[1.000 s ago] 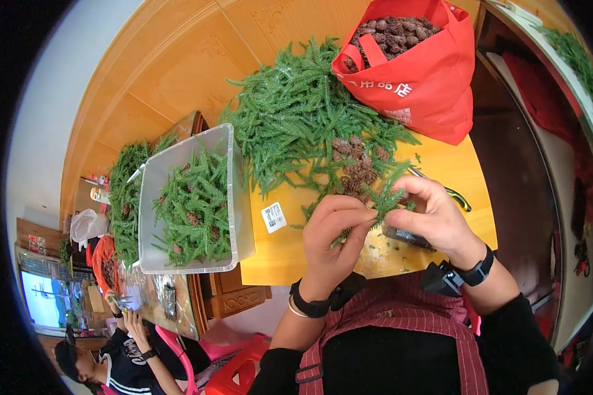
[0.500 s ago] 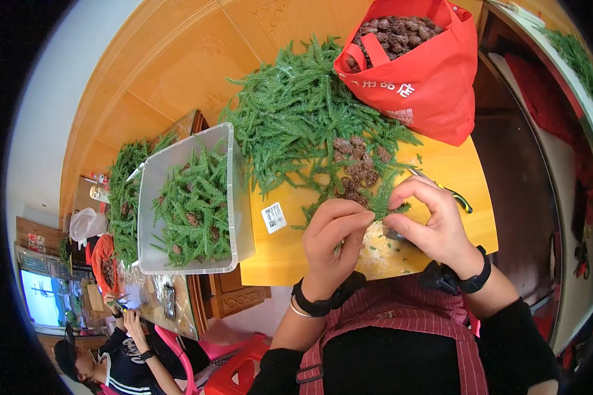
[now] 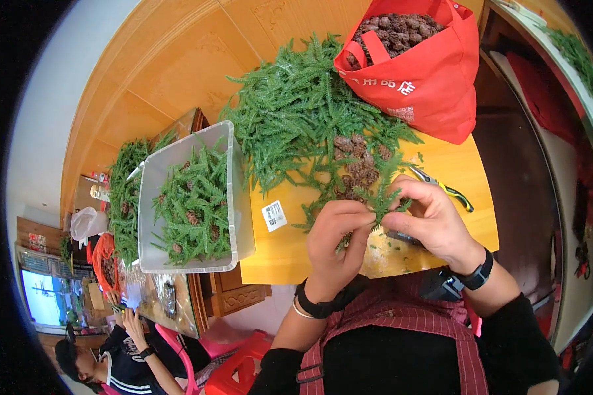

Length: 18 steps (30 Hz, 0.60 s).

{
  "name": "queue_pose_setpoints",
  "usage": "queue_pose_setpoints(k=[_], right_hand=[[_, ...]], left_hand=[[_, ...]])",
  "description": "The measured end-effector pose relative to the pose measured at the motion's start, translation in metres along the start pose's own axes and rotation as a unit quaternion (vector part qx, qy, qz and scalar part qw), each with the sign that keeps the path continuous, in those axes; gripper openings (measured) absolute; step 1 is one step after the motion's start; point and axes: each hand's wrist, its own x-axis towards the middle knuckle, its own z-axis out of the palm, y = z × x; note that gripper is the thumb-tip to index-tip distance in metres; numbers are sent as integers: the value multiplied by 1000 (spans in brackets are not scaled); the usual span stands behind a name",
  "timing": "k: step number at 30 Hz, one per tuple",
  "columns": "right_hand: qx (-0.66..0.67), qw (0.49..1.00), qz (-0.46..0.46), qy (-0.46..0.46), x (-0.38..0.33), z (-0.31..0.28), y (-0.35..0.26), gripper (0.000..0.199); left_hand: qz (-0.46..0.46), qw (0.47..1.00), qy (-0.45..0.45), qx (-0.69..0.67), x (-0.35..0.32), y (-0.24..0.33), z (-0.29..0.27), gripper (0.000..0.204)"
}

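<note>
Pinching a feathery green sprig (image 3: 381, 197) just above the smooth yellow tabletop (image 3: 286, 260), your left hand (image 3: 337, 238) is bunching its fingertips on it, and your right hand (image 3: 435, 220) is grasping it too, between thumb and forefinger. Scaly brown pine cones (image 3: 358, 166) are lying clumped just beyond, next to a bristly green heap (image 3: 296, 99), and that slouchy red fabric bag (image 3: 431, 92) is kinda bulging with more cones (image 3: 402, 31).

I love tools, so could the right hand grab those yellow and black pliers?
Probably yes: the pliers lie beside the right hand with nothing on top, though it's holding a green sprig.
</note>
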Motion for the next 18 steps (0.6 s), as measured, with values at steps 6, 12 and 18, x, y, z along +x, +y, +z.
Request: queue_pose_setpoints(k=[6,12,18], right_hand=[[-51,994,-63,69,-1,5,3,16],[-238,953,-178,56,4,0,-3,15],[-406,842,-353,34,8,-11,-2,22]], left_hand=[[-91,992,16,-81,-8,-1,7,7],[-216,951,24,-220,-3,0,9,3],[-362,856,19,-369,0,4,6,3]])
